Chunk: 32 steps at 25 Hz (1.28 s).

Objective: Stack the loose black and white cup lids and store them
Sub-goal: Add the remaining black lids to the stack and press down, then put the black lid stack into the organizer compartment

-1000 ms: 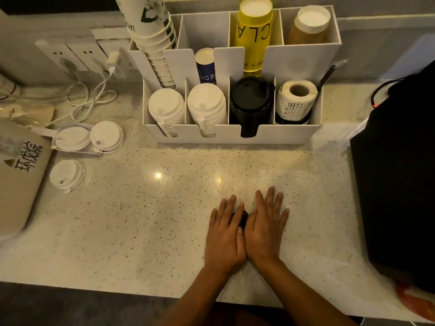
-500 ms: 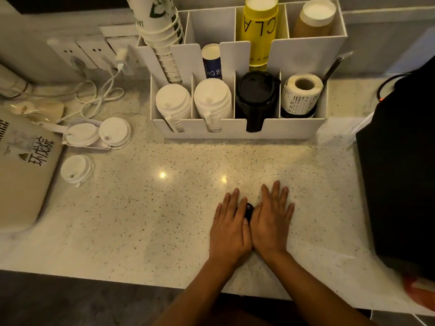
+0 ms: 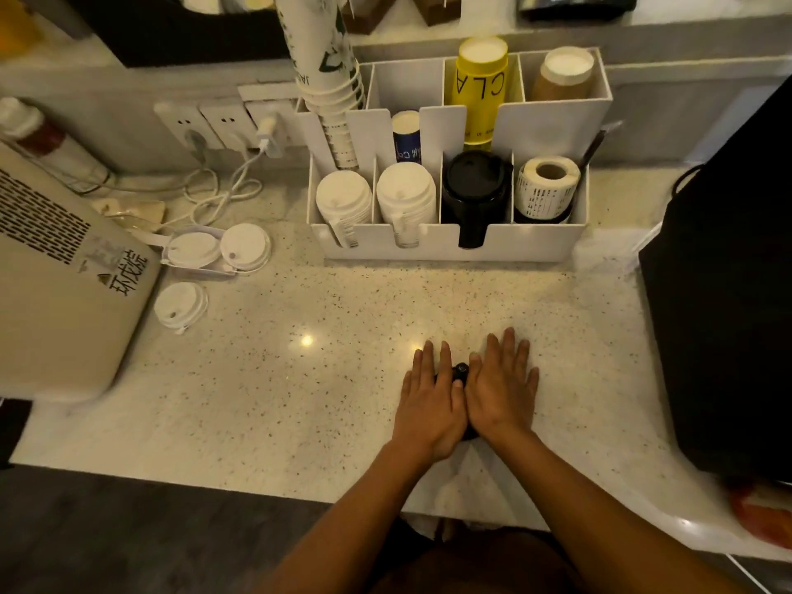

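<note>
My left hand (image 3: 430,403) and my right hand (image 3: 501,390) lie flat side by side on the speckled counter, fingers straight. A small black object (image 3: 459,373) shows between them, mostly hidden. Three loose white lids sit at the left: two together (image 3: 193,249) (image 3: 245,246) and one nearer (image 3: 180,303). The white organiser (image 3: 450,246) at the back holds two stacks of white lids (image 3: 344,199) (image 3: 406,195) and a stack of black lids (image 3: 476,182) in its front slots.
A beige appliance (image 3: 55,293) fills the left side, a black machine (image 3: 728,293) the right. Paper cups (image 3: 330,92), a yellow cup stack (image 3: 482,83) and a label roll (image 3: 546,186) stand in the organiser. A charger cable (image 3: 227,186) trails from wall sockets.
Both hands stay flat over the black object on the counter. The view has tilted up and back, showing more of the wall and shelf.
</note>
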Each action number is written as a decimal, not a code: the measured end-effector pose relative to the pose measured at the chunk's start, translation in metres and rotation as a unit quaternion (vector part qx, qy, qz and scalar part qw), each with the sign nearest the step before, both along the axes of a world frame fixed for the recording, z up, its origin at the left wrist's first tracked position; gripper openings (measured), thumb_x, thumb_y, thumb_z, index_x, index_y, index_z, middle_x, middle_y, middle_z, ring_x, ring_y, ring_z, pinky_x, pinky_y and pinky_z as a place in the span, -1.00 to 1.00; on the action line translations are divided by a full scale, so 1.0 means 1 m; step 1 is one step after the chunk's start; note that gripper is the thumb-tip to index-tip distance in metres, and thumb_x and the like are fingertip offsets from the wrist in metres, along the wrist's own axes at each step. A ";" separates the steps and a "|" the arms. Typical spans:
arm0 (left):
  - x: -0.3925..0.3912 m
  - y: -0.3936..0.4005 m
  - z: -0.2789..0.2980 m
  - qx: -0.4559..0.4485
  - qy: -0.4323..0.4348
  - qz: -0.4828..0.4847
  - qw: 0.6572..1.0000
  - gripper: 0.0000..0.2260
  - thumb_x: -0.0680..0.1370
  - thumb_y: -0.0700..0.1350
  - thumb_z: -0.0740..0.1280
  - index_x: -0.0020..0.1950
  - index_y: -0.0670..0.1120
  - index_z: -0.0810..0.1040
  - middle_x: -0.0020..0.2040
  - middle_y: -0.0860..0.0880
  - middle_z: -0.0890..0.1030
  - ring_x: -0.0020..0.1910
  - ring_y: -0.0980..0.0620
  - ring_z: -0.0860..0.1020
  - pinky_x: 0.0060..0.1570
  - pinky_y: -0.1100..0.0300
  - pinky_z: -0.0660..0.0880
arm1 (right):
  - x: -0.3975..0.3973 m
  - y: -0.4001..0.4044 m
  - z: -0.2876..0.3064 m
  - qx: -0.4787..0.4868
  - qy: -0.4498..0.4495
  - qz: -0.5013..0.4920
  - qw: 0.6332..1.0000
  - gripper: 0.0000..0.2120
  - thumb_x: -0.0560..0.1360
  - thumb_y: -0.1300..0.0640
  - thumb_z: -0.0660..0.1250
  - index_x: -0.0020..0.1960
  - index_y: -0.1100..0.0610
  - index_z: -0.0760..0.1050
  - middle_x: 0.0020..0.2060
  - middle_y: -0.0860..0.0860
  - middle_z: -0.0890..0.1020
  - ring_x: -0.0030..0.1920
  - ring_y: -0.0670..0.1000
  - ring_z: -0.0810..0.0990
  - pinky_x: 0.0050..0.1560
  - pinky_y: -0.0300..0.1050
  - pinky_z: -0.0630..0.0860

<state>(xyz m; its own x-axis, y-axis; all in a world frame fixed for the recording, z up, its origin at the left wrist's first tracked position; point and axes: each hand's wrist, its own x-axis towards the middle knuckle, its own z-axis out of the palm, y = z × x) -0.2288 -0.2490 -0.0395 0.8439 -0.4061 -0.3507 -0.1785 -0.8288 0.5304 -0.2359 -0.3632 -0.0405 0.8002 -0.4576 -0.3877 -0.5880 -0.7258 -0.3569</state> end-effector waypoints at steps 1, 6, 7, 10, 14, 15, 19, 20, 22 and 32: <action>0.003 0.002 0.005 0.007 0.026 0.002 1.000 -0.43 0.72 0.08 -0.05 0.63 -0.07 -0.23 0.65 -0.09 -0.23 0.63 -0.07 -0.23 0.59 0.00 -0.18 | 0.002 -0.001 0.005 0.002 0.017 0.005 1.000 -0.45 0.69 -0.11 -0.12 0.62 0.07 -0.04 0.63 0.07 -0.11 0.61 0.12 -0.16 0.57 0.17 -0.06; 0.000 0.024 0.016 0.039 0.012 0.140 0.989 -0.37 0.63 0.21 0.19 0.54 -0.19 0.23 0.52 -0.24 0.29 0.49 -0.21 0.26 0.43 -0.02 0.27 | -0.011 -0.008 0.024 0.022 -0.003 -0.088 0.996 -0.54 0.63 -0.10 0.14 0.42 0.13 0.35 0.37 0.21 0.42 0.36 0.22 0.36 0.25 0.13 0.43; -0.002 0.027 0.015 0.030 0.024 0.167 0.985 -0.44 0.62 0.19 0.24 0.44 -0.19 0.37 0.39 -0.24 0.41 0.38 -0.20 0.38 0.33 0.01 0.36 | -0.014 -0.006 0.025 0.059 0.012 -0.109 0.992 -0.56 0.61 -0.09 0.17 0.38 0.15 0.38 0.31 0.21 0.47 0.31 0.22 0.41 0.22 0.11 0.46; -0.009 0.024 0.015 -0.038 0.119 0.209 0.970 -0.58 0.59 0.11 0.34 0.25 -0.21 0.54 0.19 -0.23 0.58 0.14 -0.16 0.59 0.14 0.00 0.56 | -0.023 0.004 0.025 0.194 0.035 -0.163 0.967 -0.57 0.60 -0.05 0.25 0.35 0.21 0.41 0.25 0.21 0.55 0.22 0.21 0.55 0.17 0.02 0.54; -0.027 0.019 0.019 -0.083 0.113 0.249 0.958 -0.61 0.57 0.03 0.40 0.28 -0.18 0.48 0.23 -0.18 0.51 0.15 -0.12 0.58 0.16 0.05 0.58 | -0.031 0.004 0.027 0.258 0.020 -0.165 0.952 -0.61 0.55 0.05 0.38 0.30 0.23 0.51 0.21 0.18 0.62 0.16 0.17 0.61 0.17 -0.02 0.55; -0.030 0.020 0.020 -0.105 0.119 0.262 0.952 -0.63 0.57 0.01 0.41 0.25 -0.17 0.47 0.20 -0.16 0.51 0.14 -0.11 0.59 0.09 0.12 0.60 | -0.034 0.003 0.028 0.279 0.002 -0.179 0.944 -0.68 0.53 0.09 0.41 0.23 0.21 0.56 0.15 0.17 0.65 0.10 0.15 0.63 0.16 0.01 0.58; -0.027 0.028 0.030 -0.197 0.177 0.279 0.923 -0.65 0.57 -0.08 0.43 0.26 -0.11 0.38 0.10 -0.08 0.58 0.01 0.05 0.63 -0.23 0.41 0.52 | -0.035 0.000 0.038 0.358 -0.067 -0.212 0.907 -0.74 0.49 0.16 0.45 0.16 0.05 0.55 0.09 0.11 0.64 0.00 0.08 0.63 -0.01 -0.04 0.63; -0.025 0.030 0.036 -0.225 0.201 0.284 0.910 -0.62 0.57 -0.08 0.44 0.29 -0.10 0.36 0.11 -0.08 0.59 -0.04 0.11 0.62 -0.23 0.40 0.54 | -0.033 0.000 0.041 0.370 -0.073 -0.206 0.903 -0.77 0.50 0.14 0.44 0.14 0.02 0.53 0.08 0.10 0.63 -0.03 0.04 0.63 -0.08 -0.09 0.62; -0.020 0.033 0.048 -0.267 0.234 0.288 0.889 -0.59 0.55 -0.07 0.47 0.31 -0.07 0.38 0.08 -0.05 0.62 -0.05 0.11 0.64 -0.18 0.33 0.59 | -0.027 -0.002 0.049 0.378 -0.083 -0.207 0.899 -0.82 0.52 -0.02 0.41 0.07 0.00 0.52 0.02 0.05 0.63 -0.06 0.02 0.63 -0.10 -0.08 0.63; 0.009 0.018 0.095 -0.436 0.348 0.218 0.801 -0.66 0.50 -0.09 0.51 0.25 -0.13 0.63 0.16 -0.13 0.71 0.16 -0.10 0.68 0.14 -0.05 0.63 | -0.002 -0.002 0.083 0.183 -0.163 -0.152 0.957 -0.50 0.63 -0.25 -0.03 -0.31 -0.08 0.47 -0.35 -0.08 0.56 -0.28 -0.06 0.58 -0.12 -0.07 0.56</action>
